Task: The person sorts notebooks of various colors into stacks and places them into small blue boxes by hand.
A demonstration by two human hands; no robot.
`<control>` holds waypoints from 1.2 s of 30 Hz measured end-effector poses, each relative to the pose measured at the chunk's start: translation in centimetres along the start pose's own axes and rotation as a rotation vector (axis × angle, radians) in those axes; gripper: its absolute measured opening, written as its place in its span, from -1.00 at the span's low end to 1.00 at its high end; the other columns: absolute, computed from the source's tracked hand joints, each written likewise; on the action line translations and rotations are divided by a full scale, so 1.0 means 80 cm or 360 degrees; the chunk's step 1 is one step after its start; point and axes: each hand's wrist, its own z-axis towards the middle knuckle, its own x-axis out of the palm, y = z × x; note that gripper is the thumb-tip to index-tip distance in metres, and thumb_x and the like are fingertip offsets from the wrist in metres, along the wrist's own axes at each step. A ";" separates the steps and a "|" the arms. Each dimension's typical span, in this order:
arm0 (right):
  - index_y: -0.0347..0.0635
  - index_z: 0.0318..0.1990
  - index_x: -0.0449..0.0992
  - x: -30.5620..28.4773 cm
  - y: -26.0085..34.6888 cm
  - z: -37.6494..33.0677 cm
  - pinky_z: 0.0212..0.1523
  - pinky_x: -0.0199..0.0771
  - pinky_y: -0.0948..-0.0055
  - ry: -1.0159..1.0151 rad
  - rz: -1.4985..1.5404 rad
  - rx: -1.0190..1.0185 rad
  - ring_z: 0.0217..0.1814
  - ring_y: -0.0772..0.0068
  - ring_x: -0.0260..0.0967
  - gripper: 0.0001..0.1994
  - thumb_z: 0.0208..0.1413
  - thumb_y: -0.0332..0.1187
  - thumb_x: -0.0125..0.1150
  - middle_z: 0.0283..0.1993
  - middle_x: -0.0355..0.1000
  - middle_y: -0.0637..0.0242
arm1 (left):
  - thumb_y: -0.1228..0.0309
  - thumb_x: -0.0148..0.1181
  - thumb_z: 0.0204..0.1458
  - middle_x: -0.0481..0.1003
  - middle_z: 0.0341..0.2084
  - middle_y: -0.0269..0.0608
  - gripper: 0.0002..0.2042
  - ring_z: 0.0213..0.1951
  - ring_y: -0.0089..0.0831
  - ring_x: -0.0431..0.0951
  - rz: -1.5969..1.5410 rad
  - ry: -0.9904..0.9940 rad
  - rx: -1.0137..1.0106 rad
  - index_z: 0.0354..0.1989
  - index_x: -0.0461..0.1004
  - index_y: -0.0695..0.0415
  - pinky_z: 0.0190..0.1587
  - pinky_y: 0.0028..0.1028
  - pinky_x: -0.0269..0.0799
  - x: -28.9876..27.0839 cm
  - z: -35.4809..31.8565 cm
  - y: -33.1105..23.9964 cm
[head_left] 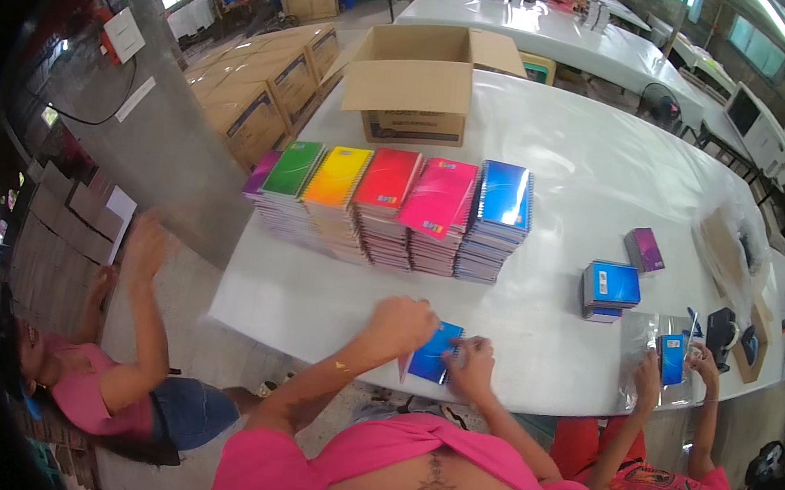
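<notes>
Head view: held one blue notebook [432,353] near the counter's [549,380] close edge in a nearly closed right hand [472,369], with a curled left hand [402,326] at its corner; could not tell the latter's grip. Counted six notebook stacks [385,202] just beyond, plus one smaller blue stack [611,287] to the right. Behind the six, saw one open cardboard box [421,84] but not its bottom.

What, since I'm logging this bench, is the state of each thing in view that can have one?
Blue notebook, blue side up; open or shut, unclear
Left hand, fingers curled
Right hand, at the blue notebook's spiral edge
Notebook piles, side by side
Top pink notebook, shut, askew
Small blue notebooks, stacked
Big box, open, flaps out
Other boxes, shut, stacked
Fan, spinning or still, cannot tell
Ceiling light, lit
</notes>
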 end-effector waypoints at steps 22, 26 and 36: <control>-0.18 -0.33 0.52 -0.051 0.033 0.069 0.38 0.13 0.16 0.0144 0.0704 -0.0411 0.28 0.04 0.32 -0.70 -0.16 -0.80 0.06 0.00 0.54 0.21 | 0.33 0.10 0.18 0.55 -0.48 0.08 -0.76 -0.46 0.01 0.56 -0.0837 -0.0735 0.0044 -0.12 0.54 0.21 -0.35 -0.24 0.46 -0.147 -0.098 0.108; -0.17 -0.36 0.53 -0.023 -0.011 0.070 0.39 0.13 0.19 0.0439 0.0698 -0.0316 0.36 -0.01 0.25 -0.71 -0.14 -0.79 0.02 0.09 0.53 0.17 | 0.07 0.04 0.20 0.54 -0.46 0.24 -0.55 -0.35 0.18 0.57 -0.0681 0.0297 0.0072 -0.28 0.59 0.30 -0.18 -0.06 0.48 -0.030 -0.015 0.083; -0.25 -0.20 0.54 -0.055 0.075 0.116 0.28 0.29 0.27 0.0233 0.0549 -0.0310 0.25 0.11 0.37 -0.66 -0.09 -0.78 -0.05 0.12 0.49 0.11 | 0.31 0.20 0.13 0.59 -0.20 0.13 -0.67 -0.17 0.16 0.57 -0.0846 -0.1268 -0.0027 -0.01 0.54 0.26 -0.07 -0.09 0.49 -0.006 -0.036 0.149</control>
